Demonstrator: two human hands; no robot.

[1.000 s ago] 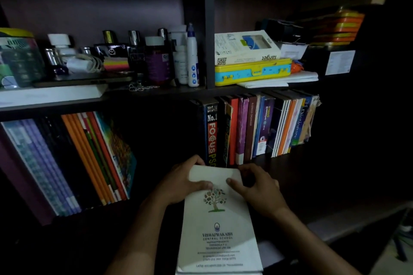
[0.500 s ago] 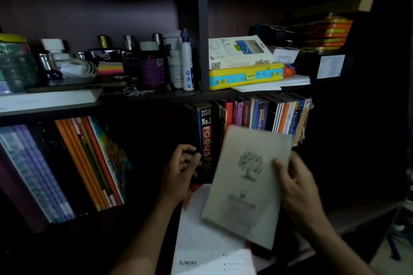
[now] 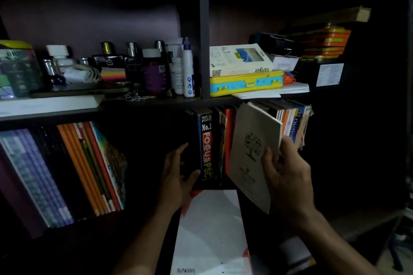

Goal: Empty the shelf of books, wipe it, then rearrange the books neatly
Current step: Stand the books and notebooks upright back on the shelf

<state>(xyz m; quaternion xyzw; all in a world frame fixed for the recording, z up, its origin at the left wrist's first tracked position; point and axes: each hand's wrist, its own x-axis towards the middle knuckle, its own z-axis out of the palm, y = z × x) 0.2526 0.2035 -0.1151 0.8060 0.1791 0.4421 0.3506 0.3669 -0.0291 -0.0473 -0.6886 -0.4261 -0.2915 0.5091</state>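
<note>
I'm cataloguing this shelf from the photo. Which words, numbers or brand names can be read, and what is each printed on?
"2013-14", "No.1", "FOCUS PSC": spine of the thick black book that the left hand touches.
"target": edge of the white box on the yellow case.
"AKIRA": bottom of the white sheet.
"Dict...", cut off: blue spine.
Tree-logo booklet in the right hand: print blurred.
Bottle labels: unreadable.

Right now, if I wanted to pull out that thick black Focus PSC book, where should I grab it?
Probably by the lower spine of the Focus PSC book, from the front. It stands upright, with open shelf on its left where the left hand already touches it; books press against its right side.
</note>
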